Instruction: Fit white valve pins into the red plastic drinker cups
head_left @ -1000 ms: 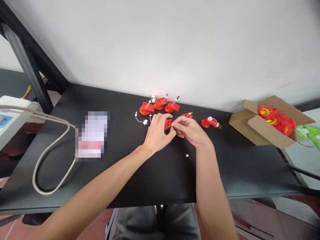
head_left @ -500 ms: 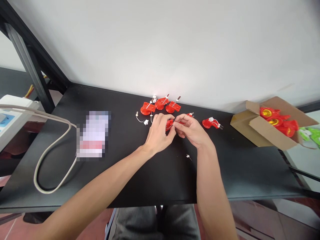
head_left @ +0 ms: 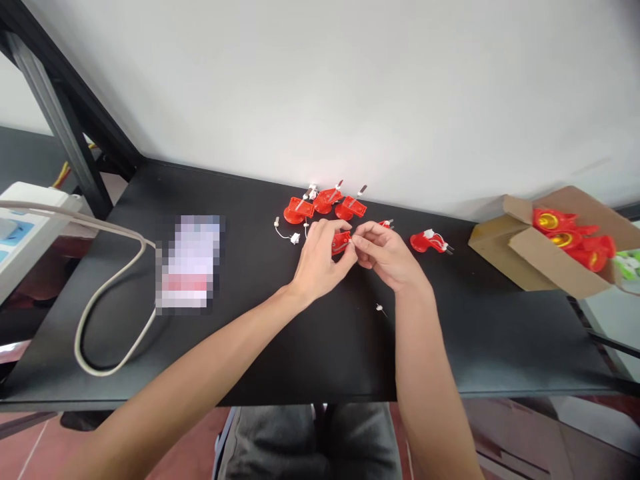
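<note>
1 red housing (head_left: 341, 241) is pinched over the bench (head_left: 320, 360) by the left hand (head_left: 320, 259) and right hand (head_left: 384, 257), seemingly half-wired; 3 bladed housings (head_left: 326, 200) are set behind, 1 white connector (head_left: 379, 308) left loose.

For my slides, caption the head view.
Left hand holds a red part, right hand at its end, over a black table.

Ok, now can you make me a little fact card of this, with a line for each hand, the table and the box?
Left hand: holding a red piece
Right hand: pinching at that piece's right end; what it grips is too small to tell
Table: black; more red pieces beyond and right of the hands, a small white bit nearer, cable at left
Box: open, at right, red parts inside
</note>
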Motion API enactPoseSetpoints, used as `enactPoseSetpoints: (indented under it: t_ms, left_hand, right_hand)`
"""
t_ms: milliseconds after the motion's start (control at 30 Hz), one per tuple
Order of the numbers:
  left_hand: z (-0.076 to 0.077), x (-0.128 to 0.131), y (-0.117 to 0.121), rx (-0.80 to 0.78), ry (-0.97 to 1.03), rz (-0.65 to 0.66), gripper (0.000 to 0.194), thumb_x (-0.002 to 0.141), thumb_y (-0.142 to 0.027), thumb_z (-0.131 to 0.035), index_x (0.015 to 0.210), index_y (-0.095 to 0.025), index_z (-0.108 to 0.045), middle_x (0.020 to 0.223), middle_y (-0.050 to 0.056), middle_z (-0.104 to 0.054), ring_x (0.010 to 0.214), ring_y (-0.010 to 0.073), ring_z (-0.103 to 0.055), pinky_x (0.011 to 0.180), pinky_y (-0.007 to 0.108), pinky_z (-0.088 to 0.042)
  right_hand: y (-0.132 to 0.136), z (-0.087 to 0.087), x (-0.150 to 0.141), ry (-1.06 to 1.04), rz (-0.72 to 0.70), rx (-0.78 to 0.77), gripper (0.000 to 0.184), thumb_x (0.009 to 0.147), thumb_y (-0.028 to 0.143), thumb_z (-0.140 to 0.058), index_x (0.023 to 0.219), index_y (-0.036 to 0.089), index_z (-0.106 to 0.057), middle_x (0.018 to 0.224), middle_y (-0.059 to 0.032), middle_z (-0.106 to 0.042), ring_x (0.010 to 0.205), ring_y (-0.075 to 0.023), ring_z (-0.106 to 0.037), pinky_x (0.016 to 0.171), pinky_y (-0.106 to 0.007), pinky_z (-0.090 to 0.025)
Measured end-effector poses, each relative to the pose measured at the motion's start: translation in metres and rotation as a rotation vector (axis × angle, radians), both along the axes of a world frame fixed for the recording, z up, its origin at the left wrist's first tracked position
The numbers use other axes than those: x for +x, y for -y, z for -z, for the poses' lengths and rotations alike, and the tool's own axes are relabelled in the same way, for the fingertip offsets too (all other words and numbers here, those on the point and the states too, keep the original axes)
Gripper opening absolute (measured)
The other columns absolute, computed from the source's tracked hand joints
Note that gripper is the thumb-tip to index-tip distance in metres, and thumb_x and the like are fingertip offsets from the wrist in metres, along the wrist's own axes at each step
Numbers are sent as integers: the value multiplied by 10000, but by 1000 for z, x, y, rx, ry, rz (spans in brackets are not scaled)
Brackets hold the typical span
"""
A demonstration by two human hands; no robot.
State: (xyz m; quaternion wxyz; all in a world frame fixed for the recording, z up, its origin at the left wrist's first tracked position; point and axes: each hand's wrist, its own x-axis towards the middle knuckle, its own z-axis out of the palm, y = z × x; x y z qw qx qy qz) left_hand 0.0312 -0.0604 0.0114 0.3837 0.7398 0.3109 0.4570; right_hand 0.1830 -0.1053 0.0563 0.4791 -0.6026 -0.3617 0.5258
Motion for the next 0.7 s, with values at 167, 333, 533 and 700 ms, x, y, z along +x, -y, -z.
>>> enactPoseSetpoints:
  t_ms: [167, 333, 533, 700]
  left_hand:
    - [-7, -1, 2, -128, 67, 64, 154, 936, -222, -587, 1086, -206, -555, 1095, 52, -664, 1022, 182, -611, 922, 351, -508]
    - [-16, -1, 12, -213, 30, 353, 138, 890, -196, -628, 1018, -223, -584, 1048, 29, -670, 1000, 189, -622, 935, 375, -522]
    - [-17, 1, 18, -257, 33, 458, 114, 870, -151, -616, 935, -235, -575, 995, 24, -656, 986, 190, -630, 878, 368, -562]
    - [-14, 0, 16, -325, 125, 378, 151, 874, -236, -653, 989, -219, -556, 1062, 40, -675, 1000, 193, -664, 868, 356, -566]
  right_hand:
    - [1, 0, 1, -9, 20, 12, 384, 725, 518, -863, 780, 210, -640, 632, 47, -522, 520, -74, -452, 463, -214, -340]
    - [0, 2, -2, 50, 136, 48, 454, 755, 661, -768, 755, 221, -658, 728, 7, -578, 605, -109, -518, 514, -236, -414]
    - [-7, 15, -5, 187, 71, 111, 294, 818, 539, -745, 839, 249, -706, 818, -12, -614, 708, -153, -565, 658, -302, -477]
    - [-12, 21, -10, 456, -58, 278, 150, 828, 326, -687, 955, 283, -754, 946, -29, -650, 867, -202, -609, 811, -367, -498]
